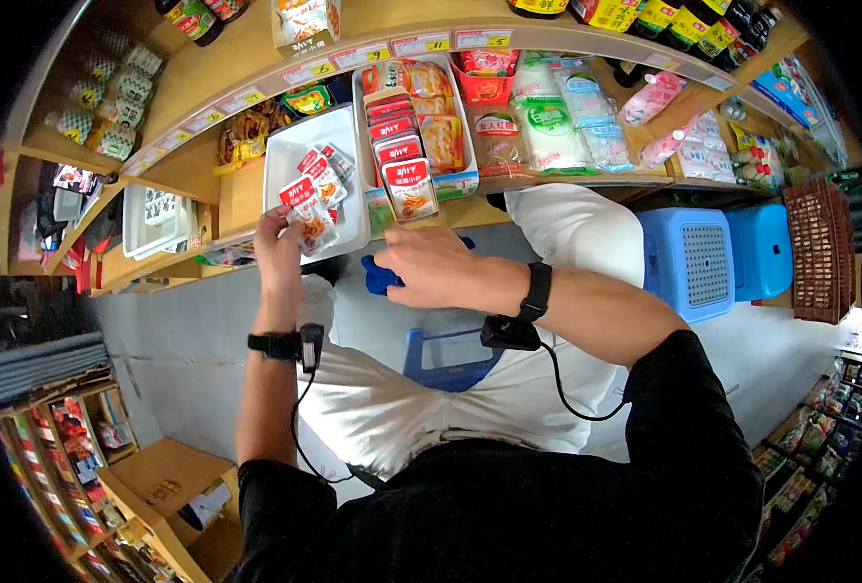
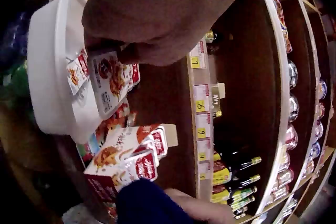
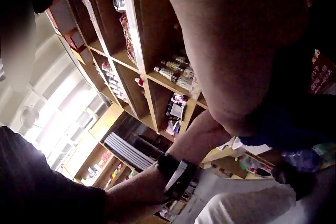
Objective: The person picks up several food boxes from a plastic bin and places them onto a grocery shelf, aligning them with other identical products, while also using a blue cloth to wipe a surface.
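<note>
My left hand (image 1: 277, 251) pinches a small red-and-white snack packet (image 2: 110, 85) at the near left of a white plastic tray (image 1: 290, 148). More of these packets lie inside the tray. My right hand (image 1: 433, 264) grips a dark blue cloth (image 1: 380, 278), just in front of the shelf edge. Right behind that hand, an open display box (image 2: 118, 153) of the same kind of packets stands upright, leaning out toward me. In the right wrist view the forearm and shadow hide most of the right hand; the blue cloth (image 3: 283, 124) shows beneath it.
A second white tray with orange snack packs (image 1: 442, 141) stands behind the display box. Bagged goods (image 1: 552, 131) fill the shelf to the right. Above runs a shelf edge with price tags (image 1: 421, 45). Blue plastic stools (image 1: 688, 262) and a brown basket (image 1: 819, 248) stand at right.
</note>
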